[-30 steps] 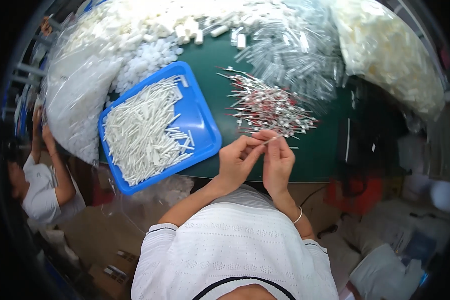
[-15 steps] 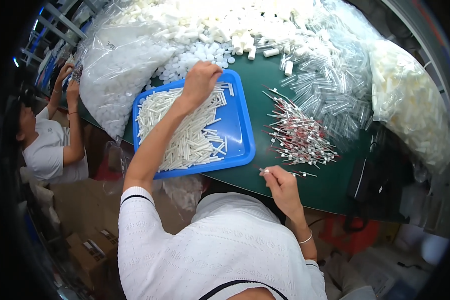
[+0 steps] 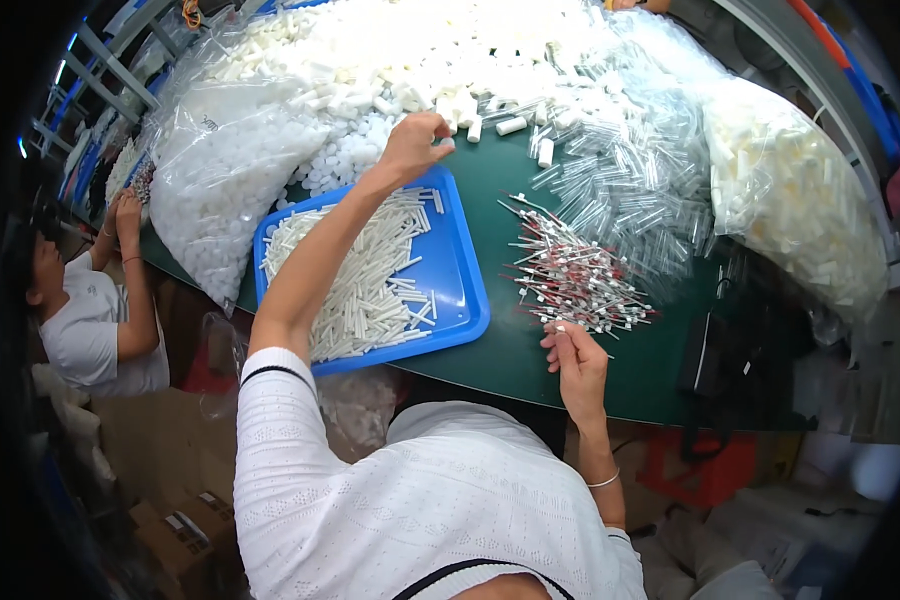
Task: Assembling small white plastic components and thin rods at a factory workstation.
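Small whitish piece at the fingertips of the left hand; shape unclear. Small white piece pinched in the right hand, detail too small to read. Slender red-and-white parts: loose heap on green surface, mixed angles, just beyond the right hand. Round translucent-white pieces: piled left of the left hand.

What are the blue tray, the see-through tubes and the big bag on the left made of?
The blue tray looks like smooth, hard plastic, because its bare floor shines. The clear tubes are glossy with bright glints; they could be plastic or glass. The big bag seems to be thin plastic film: it wrinkles and its contents show through.
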`<state>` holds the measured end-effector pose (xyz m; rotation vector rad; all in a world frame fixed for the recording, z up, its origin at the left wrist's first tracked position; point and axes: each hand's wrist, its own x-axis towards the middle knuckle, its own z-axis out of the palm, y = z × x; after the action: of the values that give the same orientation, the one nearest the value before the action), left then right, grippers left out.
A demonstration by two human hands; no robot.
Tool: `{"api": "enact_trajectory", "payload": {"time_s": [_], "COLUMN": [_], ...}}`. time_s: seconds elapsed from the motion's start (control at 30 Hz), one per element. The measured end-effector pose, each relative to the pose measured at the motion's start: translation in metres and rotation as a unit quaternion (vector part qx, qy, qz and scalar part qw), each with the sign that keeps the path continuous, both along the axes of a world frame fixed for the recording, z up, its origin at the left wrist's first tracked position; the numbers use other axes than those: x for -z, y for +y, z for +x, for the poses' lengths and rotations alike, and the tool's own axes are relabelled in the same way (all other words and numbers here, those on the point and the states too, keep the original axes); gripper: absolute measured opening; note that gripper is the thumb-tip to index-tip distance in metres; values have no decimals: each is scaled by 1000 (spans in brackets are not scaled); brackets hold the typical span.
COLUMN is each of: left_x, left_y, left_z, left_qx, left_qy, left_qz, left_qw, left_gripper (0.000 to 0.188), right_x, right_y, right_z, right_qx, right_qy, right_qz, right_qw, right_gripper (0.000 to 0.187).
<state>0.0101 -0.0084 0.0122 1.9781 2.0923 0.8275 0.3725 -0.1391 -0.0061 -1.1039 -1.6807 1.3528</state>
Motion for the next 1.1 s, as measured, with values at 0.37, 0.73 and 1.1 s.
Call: {"api": "enact_trajectory", "payload": {"time_s": [0.37, 0.73, 1.1], "left_x": [7, 11, 7], "left_y": [-179, -194, -199], "left_z": [135, 140, 158], "left_qx": [83, 97, 84], "left_qy": [-828, -823, -763], "left_qz": [-171, -133, -98], "left_qw": [527, 543, 633], "left_gripper": [31, 29, 26], "right_x": [-62, -53, -46], "right_y": [-1, -7, -10], "right_z": [-28, -27, -33], "right_qx": [-64, -58, -111], "right_qy": [-46, -76, -74], "right_qz": [205, 221, 231], "right_qw": [976, 971, 964], "right_gripper": [5, 6, 6]}}
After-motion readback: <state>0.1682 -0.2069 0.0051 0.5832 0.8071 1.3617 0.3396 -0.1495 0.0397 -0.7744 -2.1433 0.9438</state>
